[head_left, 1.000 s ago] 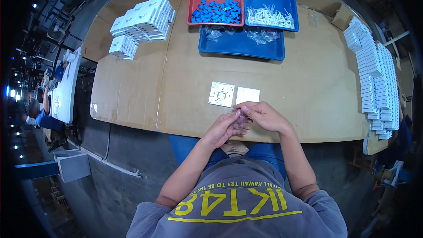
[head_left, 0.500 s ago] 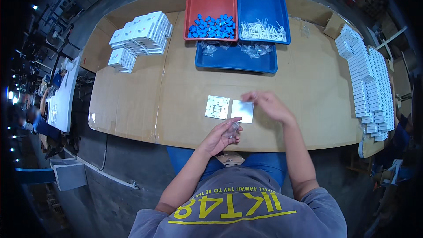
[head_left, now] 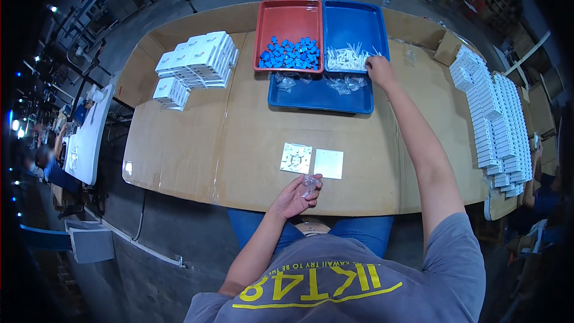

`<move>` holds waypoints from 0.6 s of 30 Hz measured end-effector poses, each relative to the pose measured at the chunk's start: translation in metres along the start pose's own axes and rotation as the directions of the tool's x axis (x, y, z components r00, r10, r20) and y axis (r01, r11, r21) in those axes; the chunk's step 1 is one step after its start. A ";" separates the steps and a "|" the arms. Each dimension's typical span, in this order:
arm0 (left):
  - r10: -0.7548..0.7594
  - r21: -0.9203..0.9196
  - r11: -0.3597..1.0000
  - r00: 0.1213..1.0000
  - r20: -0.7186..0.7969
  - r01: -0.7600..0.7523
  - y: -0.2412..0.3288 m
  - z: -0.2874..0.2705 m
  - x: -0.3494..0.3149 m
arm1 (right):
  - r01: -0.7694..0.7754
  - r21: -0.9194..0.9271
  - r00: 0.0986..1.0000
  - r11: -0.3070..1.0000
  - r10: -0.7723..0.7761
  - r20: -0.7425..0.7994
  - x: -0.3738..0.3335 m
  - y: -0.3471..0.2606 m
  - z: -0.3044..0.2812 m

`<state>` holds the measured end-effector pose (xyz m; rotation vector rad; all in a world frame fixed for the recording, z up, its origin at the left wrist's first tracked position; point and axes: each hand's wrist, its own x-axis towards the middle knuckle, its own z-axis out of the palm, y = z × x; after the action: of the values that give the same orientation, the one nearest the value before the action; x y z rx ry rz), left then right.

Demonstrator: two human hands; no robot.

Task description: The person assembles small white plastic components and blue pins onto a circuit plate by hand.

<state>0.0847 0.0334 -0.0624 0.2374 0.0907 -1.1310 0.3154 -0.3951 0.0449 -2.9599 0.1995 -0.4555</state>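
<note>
My left hand (head_left: 292, 198) is closed around a small clear plastic bag (head_left: 310, 186), held low over the table's near edge. Just beyond it lie two flat squares side by side: a white one with dark printed line marks (head_left: 296, 158) and a plain white one (head_left: 329, 164). My right arm is stretched far forward. At its end, my right hand (head_left: 381, 72) is at the near right corner of a blue tray (head_left: 353, 18) of slim white plastic pieces (head_left: 347, 58). Its fingers are drawn together, and whatever is between them is hidden.
A red tray (head_left: 290, 18) with small blue parts (head_left: 290, 54) adjoins the blue one. Below both sits another blue tray (head_left: 320, 103) with clear bags (head_left: 350, 85). White boxes are stacked at left (head_left: 197, 60) and right (head_left: 499, 125) on the cardboard-covered table (head_left: 173, 149).
My right hand has moved away from above the plain white square, forward to the blue tray's near right corner. The left hand still holds the clear bag. The whole view has shifted slightly.
</note>
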 end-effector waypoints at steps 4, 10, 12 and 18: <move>-0.031 0.017 0.999 0.999 0.025 0.031 0.002 -0.004 0.001 | -0.072 0.006 0.997 0.997 0.071 0.027 0.016 0.005 0.009; -0.048 0.036 0.998 0.999 0.011 0.048 0.002 0.000 0.003 | -0.117 0.043 0.987 0.992 0.111 0.119 0.025 0.006 0.011; -0.041 0.050 0.998 0.999 -0.035 0.043 0.003 0.001 0.003 | -0.110 0.060 0.986 0.992 0.101 0.135 0.027 0.004 0.010; -0.057 0.046 0.997 0.998 0.002 0.057 0.005 0.002 0.005 | -0.075 -0.023 0.993 0.997 0.077 0.086 0.030 0.004 0.021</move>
<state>0.0911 0.0307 -0.0610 0.2748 0.0689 -1.1915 0.3494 -0.4010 0.0328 -2.9715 0.3072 -0.3169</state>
